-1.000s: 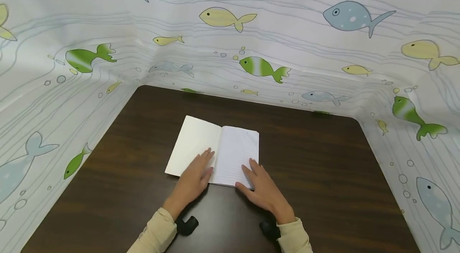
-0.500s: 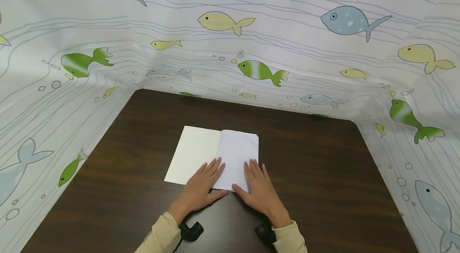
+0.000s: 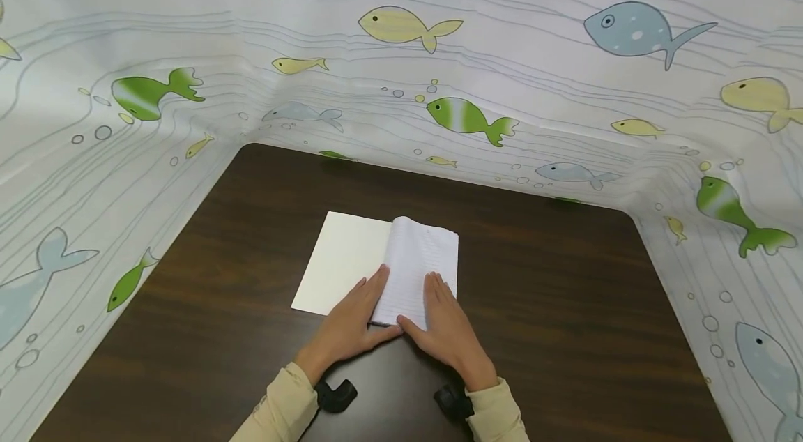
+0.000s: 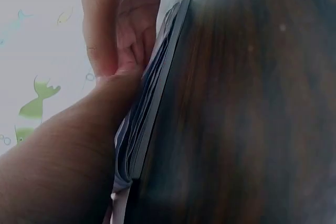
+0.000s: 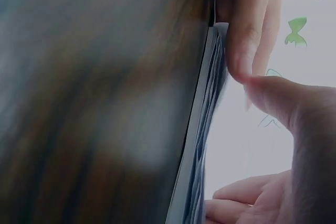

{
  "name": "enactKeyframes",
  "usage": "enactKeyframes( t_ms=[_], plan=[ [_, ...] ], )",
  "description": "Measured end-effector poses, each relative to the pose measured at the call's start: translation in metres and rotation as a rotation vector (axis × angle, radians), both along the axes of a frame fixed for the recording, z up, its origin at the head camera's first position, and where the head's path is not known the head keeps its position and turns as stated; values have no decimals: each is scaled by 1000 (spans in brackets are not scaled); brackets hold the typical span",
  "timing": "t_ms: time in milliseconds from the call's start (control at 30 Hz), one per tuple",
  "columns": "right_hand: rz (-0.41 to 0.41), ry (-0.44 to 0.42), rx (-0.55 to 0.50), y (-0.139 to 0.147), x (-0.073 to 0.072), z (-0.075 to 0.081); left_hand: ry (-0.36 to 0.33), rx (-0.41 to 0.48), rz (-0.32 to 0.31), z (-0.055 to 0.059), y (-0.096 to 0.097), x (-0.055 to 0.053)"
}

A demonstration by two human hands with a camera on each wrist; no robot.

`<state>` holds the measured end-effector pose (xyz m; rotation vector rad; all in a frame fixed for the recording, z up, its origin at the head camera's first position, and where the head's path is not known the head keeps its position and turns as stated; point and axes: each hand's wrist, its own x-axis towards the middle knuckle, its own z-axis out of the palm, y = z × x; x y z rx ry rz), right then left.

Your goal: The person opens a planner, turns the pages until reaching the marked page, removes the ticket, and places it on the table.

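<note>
An open notebook [image 3: 410, 247] lies on the dark wooden table, with a blank leaf [image 3: 348, 254] to the left and a lined page to the right. The lined page bulges upward near the fold. My left hand [image 3: 351, 323] lies along that fold with fingers straight and its thumb at the near edge. My right hand [image 3: 448, 330] rests on the lined page, fingers straight, the two thumb tips close together. The left wrist view shows the stacked page edges [image 4: 149, 103] beside the hand; in the right wrist view the page block [image 5: 202, 129] stands in front of the thumb.
Around the brown table [image 3: 564, 302] stand white walls [image 3: 533, 72] printed with fish. Black wrist straps [image 3: 337, 397] sit at both cuffs, close above the tabletop.
My left hand has moved right from the blank leaf to the fold, and my right hand has shifted slightly left. The lined page now bulges at the fold.
</note>
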<state>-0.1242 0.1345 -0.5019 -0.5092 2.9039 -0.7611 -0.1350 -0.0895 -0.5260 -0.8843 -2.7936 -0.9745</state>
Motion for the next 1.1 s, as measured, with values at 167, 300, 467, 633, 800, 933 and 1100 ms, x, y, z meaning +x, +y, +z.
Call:
enactKeyframes(
  t_ms=[167,300,467,633,800,933,1100],
  plan=[
    [12,-40,-76,-6,-3,0,-8,48,-15,0,-2,-2],
    [25,-80,-128,-11,-5,-1,-31,83,-10,1,-5,-3],
    [31,-141,-219,-13,-6,-2,-163,148,9,3,-12,-4],
    [6,-170,-298,-10,-5,-5,-201,197,-29,4,-21,-7],
    [-8,-161,-345,-6,-4,-8,-59,241,-54,5,-23,-8],
    [-26,-121,-440,0,-3,-11,77,339,-22,4,-19,-7],
    [-57,-75,-547,7,-3,-13,277,464,136,5,-14,-10]
  ],
)
